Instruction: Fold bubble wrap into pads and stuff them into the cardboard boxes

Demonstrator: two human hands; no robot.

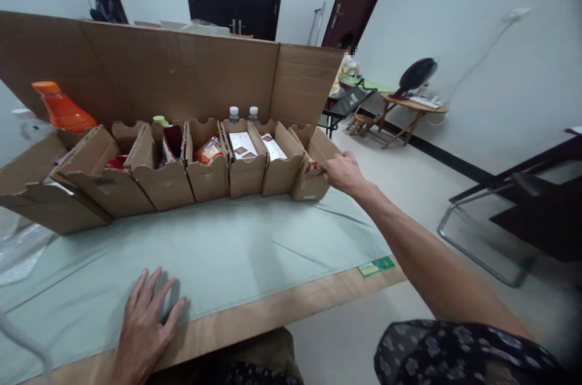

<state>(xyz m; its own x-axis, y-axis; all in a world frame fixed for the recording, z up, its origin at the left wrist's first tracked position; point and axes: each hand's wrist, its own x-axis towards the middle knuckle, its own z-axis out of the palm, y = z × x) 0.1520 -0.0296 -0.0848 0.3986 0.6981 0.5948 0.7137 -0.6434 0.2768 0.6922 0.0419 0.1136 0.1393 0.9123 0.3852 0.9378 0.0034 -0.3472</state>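
At the right end of a row of several open cardboard boxes, my right hand (343,171) is closed on the side edge of the last cardboard box (310,186). Some of its fingertips are hidden. Inside that box a bit of red packaging (311,167) shows. My left hand (148,318) rests on the pale green cloth (218,251) near the table's front edge, fingers spread, holding nothing. Other boxes in the row hold white cartons (242,145) and a red-and-clear food packet (210,150).
A tall cardboard panel (191,70) stands behind the boxes. An orange bottle (63,107) and two white-capped bottles (234,112) rise behind them. Clear plastic wrap (25,251) lies at left. A metal-framed chair (473,251) stands at right; a person sits in the background.
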